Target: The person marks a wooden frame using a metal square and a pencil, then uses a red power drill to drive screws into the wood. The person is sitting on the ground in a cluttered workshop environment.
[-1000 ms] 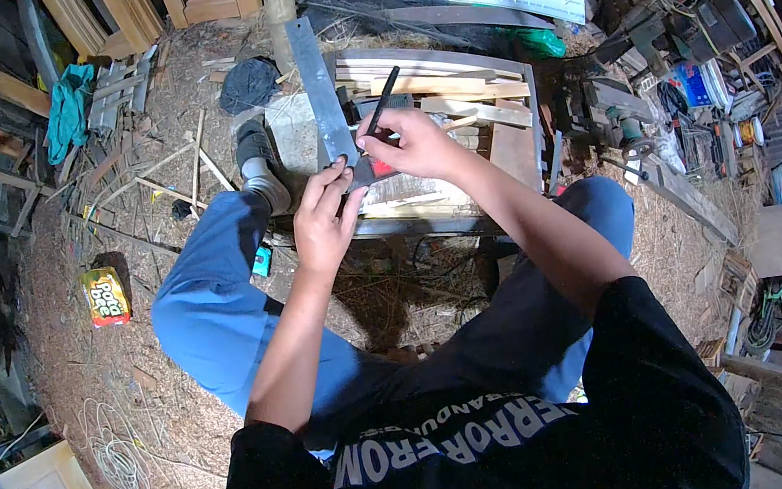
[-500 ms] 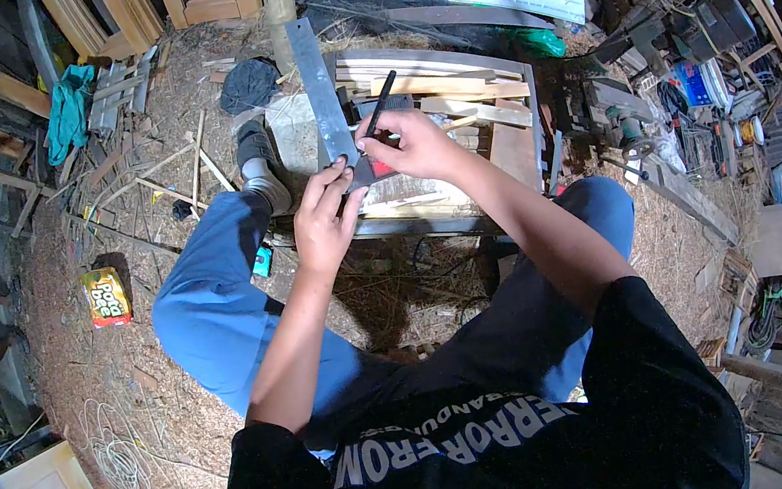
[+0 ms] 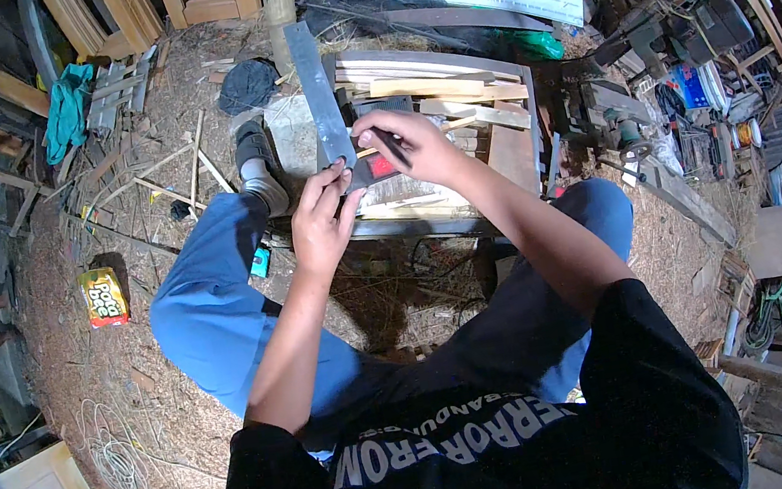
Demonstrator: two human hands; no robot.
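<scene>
While the left hand (image 3: 320, 213) grips a metal strip (image 3: 318, 93), the right hand (image 3: 419, 144) beside it holds a pen (image 3: 393, 148)

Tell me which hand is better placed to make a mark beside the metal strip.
Probably the right hand: it holds the dark, pen-like tool close to the metal strip. The left hand has its fingers at the strip's lower end.

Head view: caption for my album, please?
Left hand holding flat grey metal strip; right hand holding slim black pen-shaped tool.

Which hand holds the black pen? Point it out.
The right hand: it holds the black pen, while the left hand grips the grey metal strip.
</scene>
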